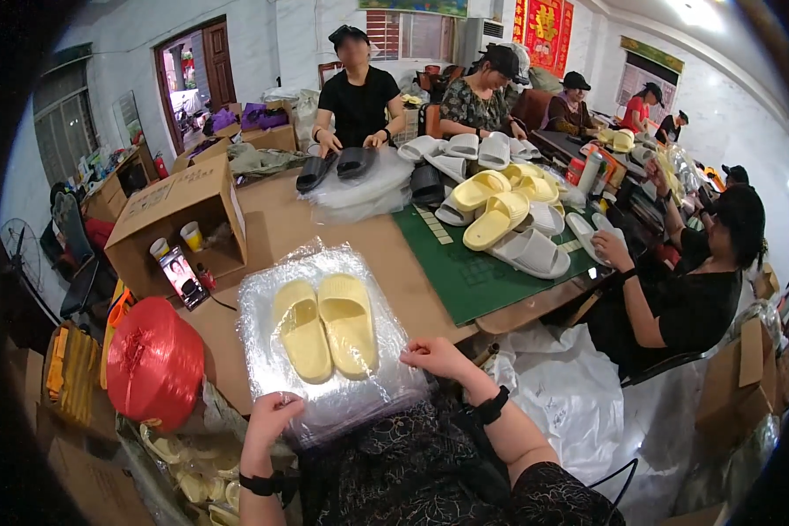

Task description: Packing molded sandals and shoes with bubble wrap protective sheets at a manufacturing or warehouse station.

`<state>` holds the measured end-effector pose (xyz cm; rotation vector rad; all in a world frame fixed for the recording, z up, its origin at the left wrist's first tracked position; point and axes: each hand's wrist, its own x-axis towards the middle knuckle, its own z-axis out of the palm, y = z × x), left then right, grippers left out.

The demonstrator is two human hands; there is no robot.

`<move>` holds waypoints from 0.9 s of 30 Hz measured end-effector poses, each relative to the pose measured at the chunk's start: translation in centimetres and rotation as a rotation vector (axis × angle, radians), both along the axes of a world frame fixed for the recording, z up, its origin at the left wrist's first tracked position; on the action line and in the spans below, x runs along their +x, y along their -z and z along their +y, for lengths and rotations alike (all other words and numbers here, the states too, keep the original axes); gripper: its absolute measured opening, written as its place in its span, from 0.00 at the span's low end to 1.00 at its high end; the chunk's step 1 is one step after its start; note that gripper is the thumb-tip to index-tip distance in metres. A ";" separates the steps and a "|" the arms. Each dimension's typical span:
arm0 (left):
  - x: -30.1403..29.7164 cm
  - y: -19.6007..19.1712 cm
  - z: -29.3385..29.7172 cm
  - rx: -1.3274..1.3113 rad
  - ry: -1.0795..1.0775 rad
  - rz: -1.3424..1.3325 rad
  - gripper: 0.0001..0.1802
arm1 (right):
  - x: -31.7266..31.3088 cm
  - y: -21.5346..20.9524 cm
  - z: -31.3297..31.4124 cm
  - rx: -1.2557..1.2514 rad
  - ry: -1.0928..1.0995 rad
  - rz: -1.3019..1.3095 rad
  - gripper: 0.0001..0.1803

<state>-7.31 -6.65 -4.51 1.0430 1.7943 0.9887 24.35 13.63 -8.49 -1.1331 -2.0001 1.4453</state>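
A pair of pale yellow slide sandals (pixel 325 328) lies side by side at the middle of a stack of clear plastic bags (pixel 259 359), toes pointing away from me. I cannot tell whether the sandals are inside the top bag or on it. At the stack's near left corner, my left hand (pixel 273 418) has its fingers curled closed on the bag edge. My right hand (pixel 438 358) pinches the bag at the right edge, beside the heel of the right sandal. Dark bands circle both my wrists.
A cardboard box (pixel 171 206) with a propped phone (pixel 184 279) stands left, beside a red twine roll (pixel 155 364). Yellow, white and black slides (pixel 500 219) are heaped on a green mat (pixel 456 285). Across the table a person (pixel 358 105) handles black slides; another person (pixel 684 280) sits right.
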 end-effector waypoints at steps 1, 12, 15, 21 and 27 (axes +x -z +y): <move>-0.2 0.1 -0.1 0.008 -0.008 -0.027 0.11 | 0.3 0.6 0.3 -0.006 0.001 0.003 0.16; -1.2 -1.4 1.3 0.223 -0.165 -0.203 0.12 | 0.8 -5.1 0.9 -0.202 0.121 0.349 0.11; -1.5 -1.3 0.8 0.567 -0.140 -0.069 0.09 | -1.7 -6.2 -0.1 -0.159 0.152 0.559 0.08; -0.3 4.3 0.9 0.990 -0.073 0.046 0.12 | -2.6 -1.9 -0.5 -0.095 0.306 0.851 0.07; 1.3 7.6 0.0 0.720 -0.295 -0.192 0.08 | -4.7 -0.9 -2.7 -0.318 0.530 0.640 0.16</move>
